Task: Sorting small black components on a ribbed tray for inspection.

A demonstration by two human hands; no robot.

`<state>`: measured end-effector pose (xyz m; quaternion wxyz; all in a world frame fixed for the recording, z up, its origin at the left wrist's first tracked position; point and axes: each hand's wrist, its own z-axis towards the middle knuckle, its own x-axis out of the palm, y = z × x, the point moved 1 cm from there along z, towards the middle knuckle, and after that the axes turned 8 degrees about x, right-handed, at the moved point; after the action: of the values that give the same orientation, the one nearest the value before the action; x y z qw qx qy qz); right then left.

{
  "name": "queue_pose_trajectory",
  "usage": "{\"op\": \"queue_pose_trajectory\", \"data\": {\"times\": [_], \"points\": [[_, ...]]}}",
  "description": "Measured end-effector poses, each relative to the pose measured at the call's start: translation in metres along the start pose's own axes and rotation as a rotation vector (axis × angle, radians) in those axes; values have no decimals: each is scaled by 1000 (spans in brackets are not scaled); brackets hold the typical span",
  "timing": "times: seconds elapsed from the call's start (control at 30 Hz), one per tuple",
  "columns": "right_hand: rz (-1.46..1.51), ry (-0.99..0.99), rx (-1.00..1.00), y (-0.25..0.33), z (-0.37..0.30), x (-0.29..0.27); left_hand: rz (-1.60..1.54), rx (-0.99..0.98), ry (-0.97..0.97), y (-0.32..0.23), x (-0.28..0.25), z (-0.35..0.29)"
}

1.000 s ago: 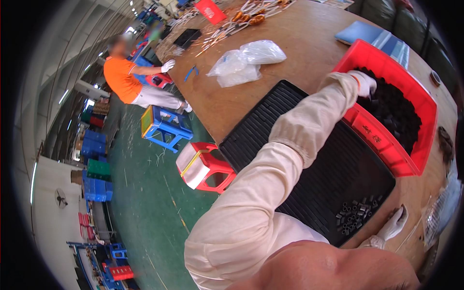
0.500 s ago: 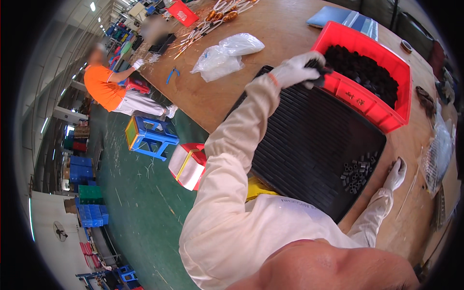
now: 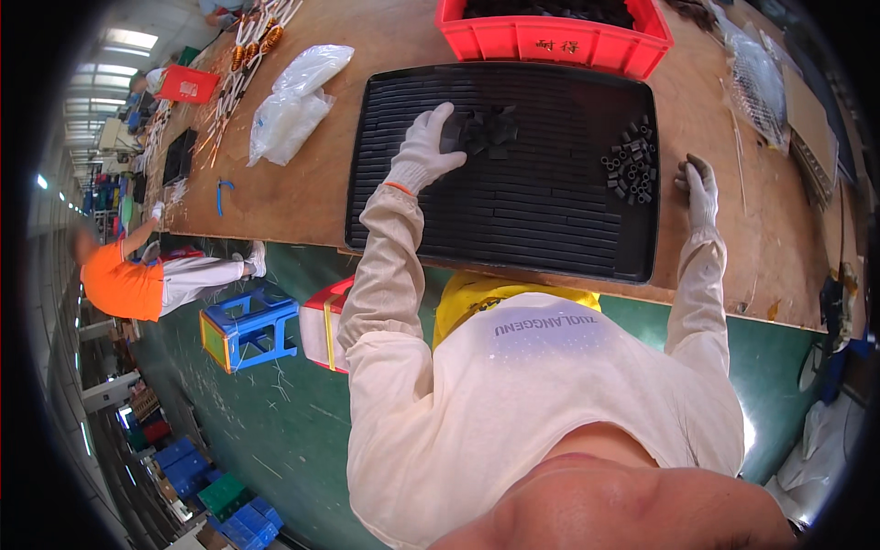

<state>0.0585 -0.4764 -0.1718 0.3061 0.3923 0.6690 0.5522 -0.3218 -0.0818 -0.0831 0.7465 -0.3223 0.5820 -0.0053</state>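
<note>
Your left hand [image 3: 423, 147], gloved, rests on the black ribbed tray [image 3: 403, 220], fingers spread beside a loose pile of black parts [image 3: 486, 128] near the tray's far middle; its grip is released, touching the pile's edge. Your right hand [image 3: 700, 188] lies on the tabletop [image 3: 302, 197] just beside the tray's right rim; whether its grip is released or clenched cannot be told. A cluster of small black cylinders [image 3: 631, 170] sits inside the tray near that hand. The red bin [image 3: 550, 41] stands just beyond the tray.

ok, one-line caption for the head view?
Gloved left hand on black parts in ribbed tray; right hand beside it.
</note>
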Motion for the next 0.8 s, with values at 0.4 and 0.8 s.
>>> {"op": "queue_pose_trajectory", "data": {"times": [0.4, 0.8], "points": [[-785, -331, -117, -7, -113, 61, 356, -198, -350, 43, -9, -129], [-865, -351, -123, -20, -125, 73, 449, -429, -614, 109, 6, -198]]}}
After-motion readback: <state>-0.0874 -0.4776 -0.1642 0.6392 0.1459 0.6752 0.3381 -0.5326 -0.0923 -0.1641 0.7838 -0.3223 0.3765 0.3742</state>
